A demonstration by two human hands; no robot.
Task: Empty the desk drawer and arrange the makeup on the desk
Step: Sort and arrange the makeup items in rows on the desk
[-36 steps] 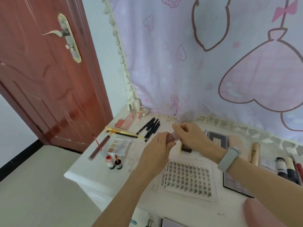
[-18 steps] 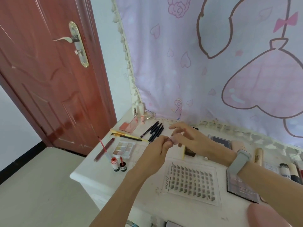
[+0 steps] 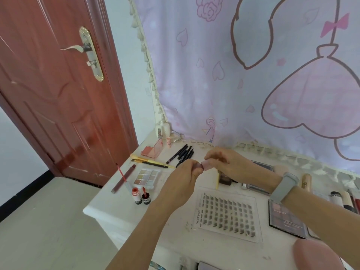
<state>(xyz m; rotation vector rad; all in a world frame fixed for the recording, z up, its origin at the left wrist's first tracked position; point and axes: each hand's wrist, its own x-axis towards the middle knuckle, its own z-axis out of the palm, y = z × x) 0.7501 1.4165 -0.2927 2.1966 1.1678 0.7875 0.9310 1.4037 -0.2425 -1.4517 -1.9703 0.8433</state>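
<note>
Above the white desk, my left hand and my right hand meet on a small pinkish makeup item. Both hands pinch it, one at each end. On the desk lie an eyeshadow palette, black pencils, yellow-handled brushes, a pink blush compact, two small red bottles, a lip gloss tube with its wand, a false lash tray and a dark palette. The drawer is barely visible at the bottom edge.
A red-brown door stands left of the desk. A pink curtain hangs behind it. Small bottles stand in the back corner. More tubes lie at the right edge. A pink rounded object sits bottom right.
Both hands stay together on the small pinkish item over the desk. The right hand's fingers have shifted on it. The camera has tilted slightly.
</note>
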